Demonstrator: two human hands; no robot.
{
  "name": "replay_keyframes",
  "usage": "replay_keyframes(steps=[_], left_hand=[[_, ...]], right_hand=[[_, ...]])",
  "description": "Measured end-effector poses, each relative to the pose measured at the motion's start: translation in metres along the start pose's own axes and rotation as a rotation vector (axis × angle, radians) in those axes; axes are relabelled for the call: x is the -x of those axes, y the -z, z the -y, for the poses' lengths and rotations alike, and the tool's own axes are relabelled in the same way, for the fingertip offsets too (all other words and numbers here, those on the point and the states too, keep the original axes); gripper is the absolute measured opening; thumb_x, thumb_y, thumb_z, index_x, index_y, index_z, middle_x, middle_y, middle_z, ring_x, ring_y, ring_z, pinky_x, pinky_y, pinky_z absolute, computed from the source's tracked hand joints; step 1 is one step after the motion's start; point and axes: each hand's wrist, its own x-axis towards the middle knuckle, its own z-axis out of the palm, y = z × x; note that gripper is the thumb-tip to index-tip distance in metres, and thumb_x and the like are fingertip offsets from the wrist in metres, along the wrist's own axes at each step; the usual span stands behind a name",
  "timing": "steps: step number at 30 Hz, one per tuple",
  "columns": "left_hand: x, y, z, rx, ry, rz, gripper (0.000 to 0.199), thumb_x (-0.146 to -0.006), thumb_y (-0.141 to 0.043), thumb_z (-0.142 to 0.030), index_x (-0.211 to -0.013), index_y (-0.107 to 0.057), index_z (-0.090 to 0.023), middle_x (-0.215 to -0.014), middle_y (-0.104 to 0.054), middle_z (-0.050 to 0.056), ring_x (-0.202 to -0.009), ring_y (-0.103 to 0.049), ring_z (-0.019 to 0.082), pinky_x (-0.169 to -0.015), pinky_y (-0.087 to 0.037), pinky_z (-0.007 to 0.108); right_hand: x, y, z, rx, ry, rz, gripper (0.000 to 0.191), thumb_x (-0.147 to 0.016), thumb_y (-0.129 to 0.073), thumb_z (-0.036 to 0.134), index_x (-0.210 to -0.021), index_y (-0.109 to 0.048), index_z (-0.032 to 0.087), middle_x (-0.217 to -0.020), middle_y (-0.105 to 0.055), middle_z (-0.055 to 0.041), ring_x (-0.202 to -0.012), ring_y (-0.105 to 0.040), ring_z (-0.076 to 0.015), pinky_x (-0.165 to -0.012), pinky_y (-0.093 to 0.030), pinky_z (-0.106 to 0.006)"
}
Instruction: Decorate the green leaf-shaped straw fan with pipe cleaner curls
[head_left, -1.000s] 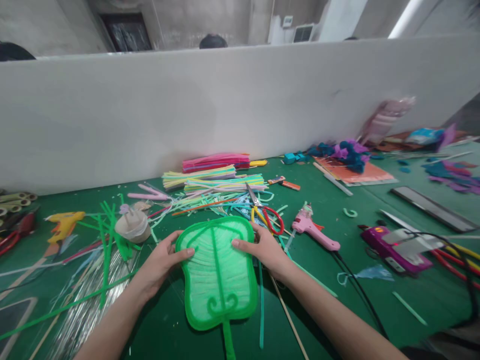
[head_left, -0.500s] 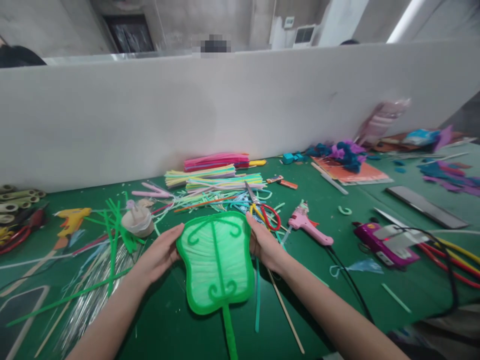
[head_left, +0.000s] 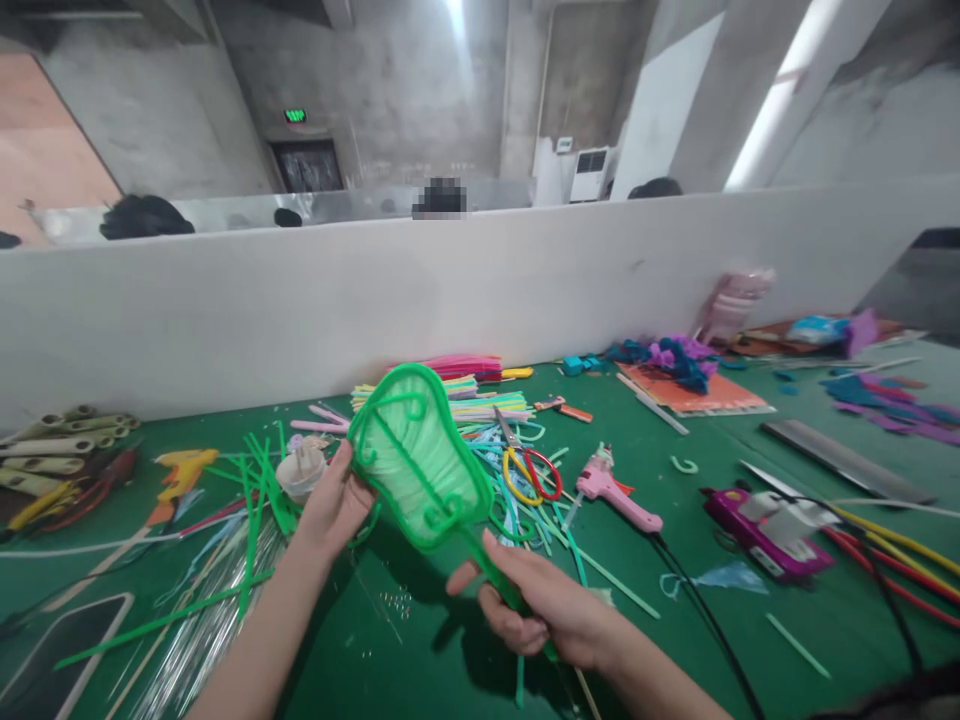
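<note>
While left grip (head_left: pixel 341 505) holds green fan (head_left: pixel 414 455), right grip (head_left: pixel 532 595) clasps handle (head_left: pixel 493 572).

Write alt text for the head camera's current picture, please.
A green fan is held tilted above a cluttered green table: the right hand grips its handle, the left hand is at its left edge. Beyond it lie bundles of colourful sticks; a yellow glue gun lies to the left, a pink glue gun to the right.

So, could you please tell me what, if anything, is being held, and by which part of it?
A green, fan-shaped piece with a translucent panel: the right hand grips its handle, while the left hand holds the rim.
</note>
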Motion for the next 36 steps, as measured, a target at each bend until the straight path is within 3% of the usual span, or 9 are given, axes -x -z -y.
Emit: replay_keyframes(steps=[3, 8, 10, 14, 21, 29, 32, 36], left_hand=[[0.004, -0.001, 0.001, 0.050, 0.041, 0.040, 0.027, -0.100, -0.041, -0.031, -0.099, -0.067, -0.024, -0.091, -0.076, 0.002, -0.082, -0.071, 0.017, -0.079, -0.058, 0.033], [0.018, 0.007, 0.004, 0.098, 0.076, 0.077, 0.030, -0.099, -0.040, -0.031, -0.113, -0.066, -0.026, -0.099, -0.074, 0.007, -0.114, -0.063, 0.027, -0.092, -0.052, 0.043], [0.023, 0.011, 0.006, 0.114, 0.086, 0.088, 0.032, -0.098, -0.041, -0.036, -0.116, -0.065, -0.025, -0.104, -0.073, 0.008, -0.117, -0.061, 0.029, -0.095, -0.051, 0.045], [0.030, 0.017, 0.012, 0.224, 0.127, 0.180, 0.049, -0.093, -0.044, -0.057, -0.120, -0.062, -0.020, -0.115, -0.069, 0.012, -0.111, -0.063, 0.029, -0.098, -0.048, 0.053], [0.032, 0.021, 0.015, 0.348, 0.106, 0.191, 0.050, -0.095, -0.039, -0.058, -0.117, -0.065, -0.021, -0.109, -0.073, 0.010, -0.104, -0.067, 0.027, -0.095, -0.051, 0.050], [0.032, 0.029, 0.022, 0.312, 0.148, 0.191, 0.051, -0.097, -0.035, -0.056, -0.101, -0.069, -0.018, -0.100, -0.075, 0.011, -0.098, -0.070, 0.027, -0.095, -0.051, 0.050], [0.032, 0.031, 0.023, 0.278, 0.157, 0.176, 0.049, -0.096, -0.039, -0.054, -0.108, -0.068, -0.017, -0.106, -0.074, 0.015, -0.099, -0.070, 0.029, -0.093, -0.053, 0.050], [0.031, 0.031, 0.024, 0.202, 0.096, 0.113, 0.056, -0.094, -0.043, -0.056, -0.126, -0.060, -0.014, -0.126, -0.065, 0.019, -0.115, -0.063, 0.034, -0.094, -0.052, 0.052]], right_hand=[[0.003, -0.002, 0.007, 0.136, 0.109, -0.164, 0.055, -0.088, -0.048, 0.067, -0.078, -0.060, 0.015, -0.047, -0.031, 0.0106, -0.037, -0.015, -0.0035, -0.036, -0.010, -0.019], [0.001, 0.001, 0.003, 0.490, 0.379, -0.405, 0.055, -0.090, -0.043, 0.068, -0.082, -0.061, 0.016, -0.050, -0.032, 0.0084, -0.045, -0.028, -0.0080, -0.044, -0.022, -0.022], [-0.001, 0.003, -0.002, 0.618, 0.452, -0.511, 0.053, -0.091, -0.042, 0.064, -0.083, -0.062, 0.016, -0.055, -0.034, 0.0066, -0.052, -0.032, -0.0098, -0.050, -0.024, -0.024], [-0.005, 0.004, -0.008, 0.766, 0.457, -0.620, 0.049, -0.092, -0.043, 0.062, -0.076, -0.057, 0.017, -0.062, -0.035, 0.0047, -0.059, -0.034, -0.0117, -0.056, -0.024, -0.026], [-0.013, 0.003, -0.015, 0.698, 0.439, -0.625, 0.050, -0.093, -0.042, 0.061, -0.083, -0.062, 0.016, -0.060, -0.041, 0.0038, -0.056, -0.037, -0.0115, -0.053, -0.026, -0.026], [-0.020, -0.009, -0.022, 0.233, 0.437, -0.501, 0.043, -0.088, -0.052, 0.063, -0.095, -0.051, 0.020, -0.050, -0.033, 0.0116, -0.042, -0.023, -0.0058, -0.039, -0.018, -0.018], [-0.021, -0.016, -0.021, 0.075, 0.414, -0.426, 0.040, -0.089, -0.053, 0.062, -0.091, -0.047, 0.022, -0.050, -0.034, 0.0127, -0.038, -0.018, -0.0040, -0.034, -0.014, -0.016], [-0.023, -0.025, -0.017, -0.060, 0.400, -0.341, 0.037, -0.091, -0.052, 0.058, -0.090, -0.050, 0.021, -0.049, -0.038, 0.0119, -0.034, -0.019, -0.0026, -0.031, -0.013, -0.014]])
